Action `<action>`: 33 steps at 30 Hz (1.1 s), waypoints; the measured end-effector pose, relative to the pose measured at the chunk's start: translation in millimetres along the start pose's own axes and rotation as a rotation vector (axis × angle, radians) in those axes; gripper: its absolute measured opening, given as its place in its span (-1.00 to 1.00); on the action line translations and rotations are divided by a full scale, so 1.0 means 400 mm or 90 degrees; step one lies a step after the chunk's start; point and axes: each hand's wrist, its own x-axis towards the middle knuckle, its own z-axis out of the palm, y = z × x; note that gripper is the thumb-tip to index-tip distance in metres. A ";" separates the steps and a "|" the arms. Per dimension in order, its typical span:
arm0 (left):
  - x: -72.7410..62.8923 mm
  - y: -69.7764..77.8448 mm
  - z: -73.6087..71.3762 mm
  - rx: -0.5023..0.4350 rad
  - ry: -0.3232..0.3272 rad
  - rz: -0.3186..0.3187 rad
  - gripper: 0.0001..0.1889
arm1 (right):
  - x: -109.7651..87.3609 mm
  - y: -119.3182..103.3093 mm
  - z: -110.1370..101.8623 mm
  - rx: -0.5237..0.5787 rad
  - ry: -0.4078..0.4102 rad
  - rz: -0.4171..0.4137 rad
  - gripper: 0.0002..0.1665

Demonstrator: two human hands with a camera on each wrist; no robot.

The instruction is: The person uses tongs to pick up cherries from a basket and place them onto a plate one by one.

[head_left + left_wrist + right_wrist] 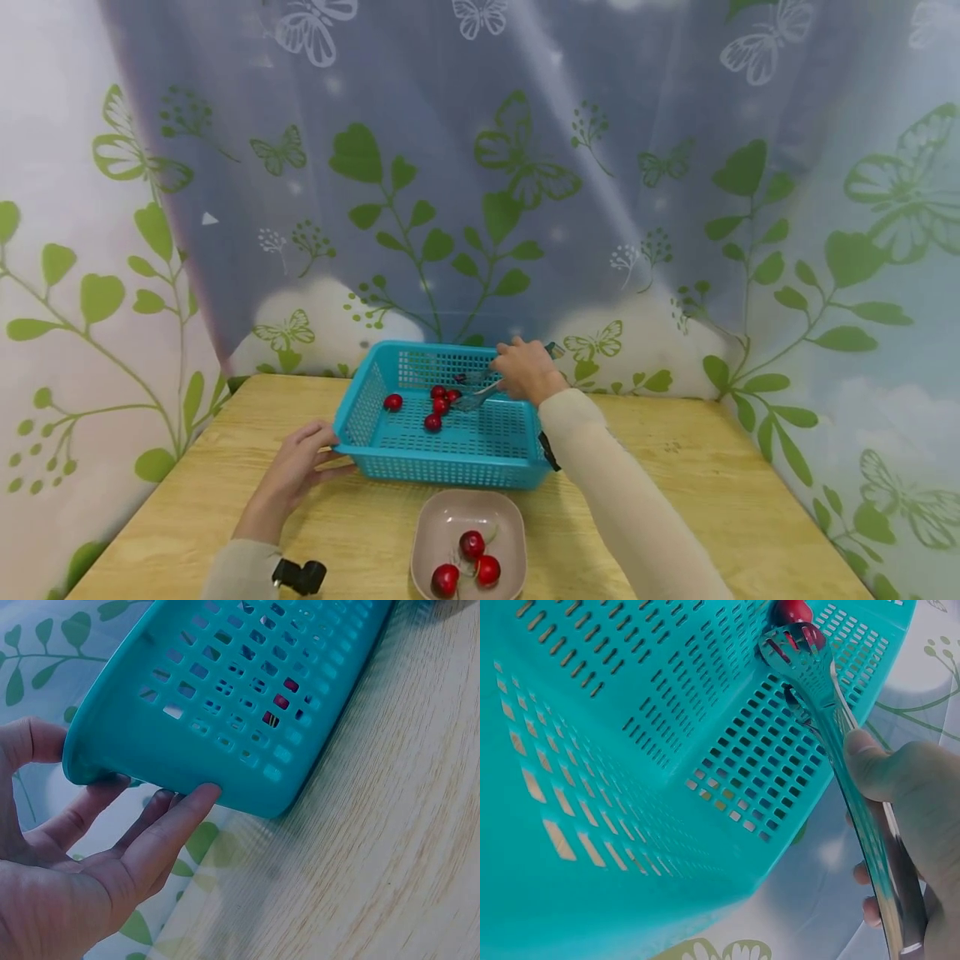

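Observation:
A blue plastic basket (442, 468) with slotted walls stands on the table, several red cherries (432, 422) lying loose inside it. My left hand (298, 463) grips the basket's left corner, the thumb at the rim and the fingers against the outside of the wall in the left wrist view. Metal serving tongs (847, 765) are in my right hand (907, 787), the thumb along one arm. Their slotted head overlaps a cherry (793, 610) in the right wrist view. From the head, my right hand (527, 371) is over the basket's far right side.
A pinkish-beige square bowl (424, 533) sits in front of the basket, holding 3 cherries with stems (487, 571). The wooden table (675, 475) runs back to a curtain (450, 208) printed with leaves and butterflies, close behind the basket. Dark straps show on both wrists.

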 end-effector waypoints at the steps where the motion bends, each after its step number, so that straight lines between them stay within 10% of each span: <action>1: 0.000 0.000 0.000 0.000 0.001 0.000 -0.86 | 0.000 -0.001 -0.001 -0.001 0.002 -0.001 -0.55; 33: 0.003 -0.006 -0.003 -0.002 0.008 -0.002 -0.85 | 0.049 -0.021 -0.012 -0.030 -0.011 -0.009 -0.57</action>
